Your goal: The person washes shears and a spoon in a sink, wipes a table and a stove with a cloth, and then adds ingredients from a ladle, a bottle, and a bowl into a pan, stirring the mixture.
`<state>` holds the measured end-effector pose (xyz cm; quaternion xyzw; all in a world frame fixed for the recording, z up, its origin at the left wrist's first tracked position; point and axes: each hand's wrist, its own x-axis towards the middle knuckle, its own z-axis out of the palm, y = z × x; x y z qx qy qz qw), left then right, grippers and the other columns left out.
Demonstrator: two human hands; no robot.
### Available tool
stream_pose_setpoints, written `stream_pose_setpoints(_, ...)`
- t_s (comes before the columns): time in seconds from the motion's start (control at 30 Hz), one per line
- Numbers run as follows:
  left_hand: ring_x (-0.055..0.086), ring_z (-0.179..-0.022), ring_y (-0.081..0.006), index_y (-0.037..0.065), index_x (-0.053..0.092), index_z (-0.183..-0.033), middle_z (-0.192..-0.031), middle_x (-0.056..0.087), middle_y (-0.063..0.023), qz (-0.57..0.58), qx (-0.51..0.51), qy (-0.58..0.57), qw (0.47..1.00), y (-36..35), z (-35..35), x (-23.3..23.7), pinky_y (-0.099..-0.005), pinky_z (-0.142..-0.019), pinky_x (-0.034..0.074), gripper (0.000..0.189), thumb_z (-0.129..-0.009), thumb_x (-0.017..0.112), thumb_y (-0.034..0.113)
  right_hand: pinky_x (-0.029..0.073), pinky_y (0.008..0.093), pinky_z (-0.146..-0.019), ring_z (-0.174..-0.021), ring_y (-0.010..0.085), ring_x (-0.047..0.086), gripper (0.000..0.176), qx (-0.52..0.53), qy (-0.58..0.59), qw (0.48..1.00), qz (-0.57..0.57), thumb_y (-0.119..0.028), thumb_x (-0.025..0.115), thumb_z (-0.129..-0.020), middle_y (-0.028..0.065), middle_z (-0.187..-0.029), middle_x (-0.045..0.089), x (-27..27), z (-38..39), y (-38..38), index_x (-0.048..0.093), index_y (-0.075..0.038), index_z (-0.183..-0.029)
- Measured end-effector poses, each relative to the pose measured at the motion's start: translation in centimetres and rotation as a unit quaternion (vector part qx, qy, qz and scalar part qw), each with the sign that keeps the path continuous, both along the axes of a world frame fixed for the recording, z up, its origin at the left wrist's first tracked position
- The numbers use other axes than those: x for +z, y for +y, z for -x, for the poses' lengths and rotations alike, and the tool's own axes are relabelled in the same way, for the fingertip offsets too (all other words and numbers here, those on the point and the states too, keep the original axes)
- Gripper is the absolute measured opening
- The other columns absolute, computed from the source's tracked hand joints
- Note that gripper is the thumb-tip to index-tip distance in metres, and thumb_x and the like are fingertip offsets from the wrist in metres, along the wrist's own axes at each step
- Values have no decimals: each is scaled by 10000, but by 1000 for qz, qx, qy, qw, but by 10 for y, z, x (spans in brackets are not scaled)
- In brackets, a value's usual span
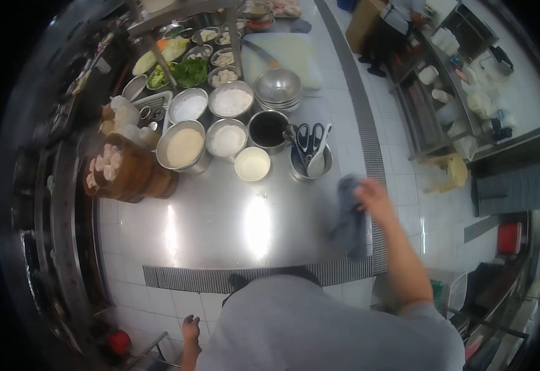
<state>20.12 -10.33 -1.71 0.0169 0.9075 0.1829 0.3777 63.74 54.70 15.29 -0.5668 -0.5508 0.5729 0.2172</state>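
My right hand (374,196) is closed around a dark grey cloth (349,226) at the right edge of the steel table (220,216). The cloth hangs down blurred by motion. My left hand (191,326) hangs low at my left side, away from the table, its fingers slightly bent and apart with nothing in them. Nearest to the cloth stands a steel pot (319,168) with scissors (309,139) and a white spoon (321,150) in it. A cream-coloured bowl (253,164) sits left of that pot.
Steel pots of white powder (227,138) and a pot of dark liquid (269,128) line the table's middle. Bamboo steamers (131,176) with dumplings stand left. Stacked metal bowls (277,86), leafy greens (189,73) and a cutting board (291,55) lie behind. Another person (395,28) stands far right.
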Motion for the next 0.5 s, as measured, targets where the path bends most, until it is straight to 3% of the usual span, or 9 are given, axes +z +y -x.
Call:
stream_pose_setpoints(0.03, 601, -1220, -386, -89, 603, -1278, -1259, 640, -291, -3, 9, 3, 1000, 4, 1, -2, -427, -1034, 467, 528, -853, 721, 201, 513, 456, -967, -1189, 292, 622, 632, 130, -122, 979, -102, -336, 737, -896, 179, -1322, 628, -41, 10, -15, 528, -24, -1405)
stream_pose_setpoints(0.07, 600, -1223, -386, -81, 600, -1287, -1264, 638, -290, -23, -17, 18, 999, 5, 5, -4, -425, -1031, 470, 531, -855, 719, 203, 350, 544, -1133, -1383, 394, 452, 728, 257, -158, 915, -268, -392, 709, -889, 256, -1466, 488, -94, 19, -27, 468, 8, -1449)
stream_pose_setpoints(0.1, 600, -1225, -386, -74, 597, -1296, -1269, 636, -289, -42, -41, 34, 998, 6, 8, -4, -423, -1028, 474, 534, -857, 718, 204, 221, 583, -1188, -1472, 436, 276, 772, 290, -266, 832, -392, -410, 669, -886, 271, -1553, 353, -107, 35, -58, 419, 12, -1482)
stream_pose_setpoints(0.17, 601, -1226, -380, -67, 594, -1304, -1274, 636, -283, -36, -44, 43, 997, 18, 9, 13, -420, -1024, 477, 534, -860, 716, 203, 163, 608, -1197, -1501, 452, 187, 798, 297, -326, 806, -393, -411, 643, -890, 272, -1591, 275, -91, 56, -73, 379, 40, -1494)
stream_pose_setpoints(0.37, 613, -1217, -359, -55, 586, -1319, -1289, 639, -255, -52, -17, 54, 997, 13, 12, 38, -411, -1018, 483, 539, -869, 717, 210, 157, 604, -1200, -1496, 445, 212, 810, 252, -365, 796, -413, -411, 640, -887, 310, -1567, 293, -111, 103, -86, 387, 110, -1452)
stream_pose_setpoints(0.5, 615, -1212, -352, -50, 585, -1323, -1295, 637, -251, -66, 12, -2, 998, -51, 5, -17, -411, -1022, 481, 552, -871, 721, 236, 156, 596, -1203, -1490, 448, 224, 833, 344, -273, 791, -426, -439, 638, -885, 322, -1561, 293, -104, 162, -109, 380, 108, -1457)
